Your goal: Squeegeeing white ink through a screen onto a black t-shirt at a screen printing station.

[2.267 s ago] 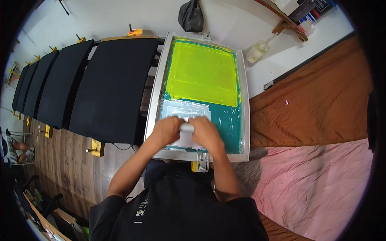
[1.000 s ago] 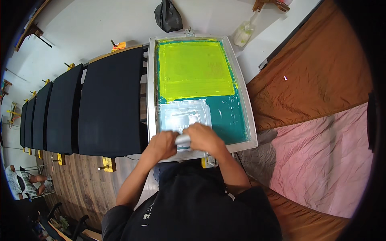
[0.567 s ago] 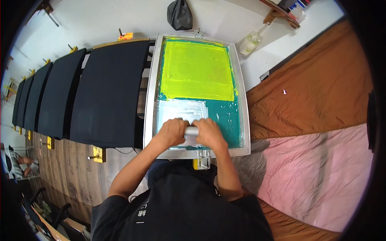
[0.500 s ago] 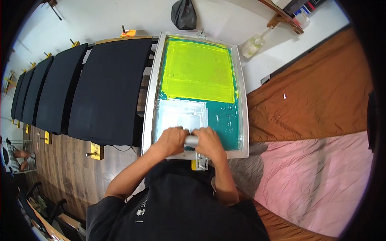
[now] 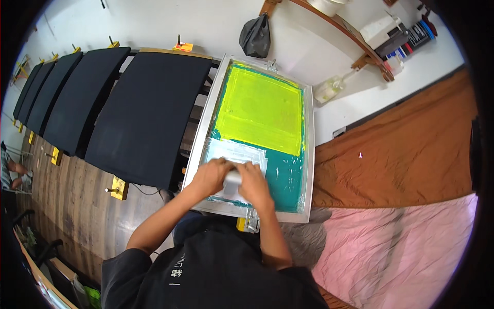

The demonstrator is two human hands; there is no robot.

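Observation:
My left hand (image 5: pixel 211 175) and my right hand (image 5: pixel 253 183) are both wrapped round a pale squeegee (image 5: pixel 232 178), slightly blurred, held over the lower left part of a screen in a metal frame (image 5: pixel 307 129). Under the squeegee lies a patch of white ink (image 5: pixel 234 150). The screen's upper part carries a big block of fluorescent yellow-green ink (image 5: pixel 260 105); teal surface (image 5: pixel 284 185) shows at lower right. A metal clamp (image 5: pixel 251 220) sits at the near edge, another (image 5: pixel 272 65) at the far edge.
Several black platens (image 5: pixel 141 113) run off to the left, with yellow brackets (image 5: pixel 118 188). A seated person's legs (image 5: pixel 18 172) show at far left. A black bag (image 5: pixel 254 36) hangs on the wall near a wooden shelf (image 5: pixel 345 28). Brown (image 5: pixel 396 159) and pink (image 5: pixel 391 252) cloths lie right.
Both hands have shifted back and forth along the white patch with the squeegee, most recently toward the screen's far side. The view has turned, showing more of the shelf at upper right.

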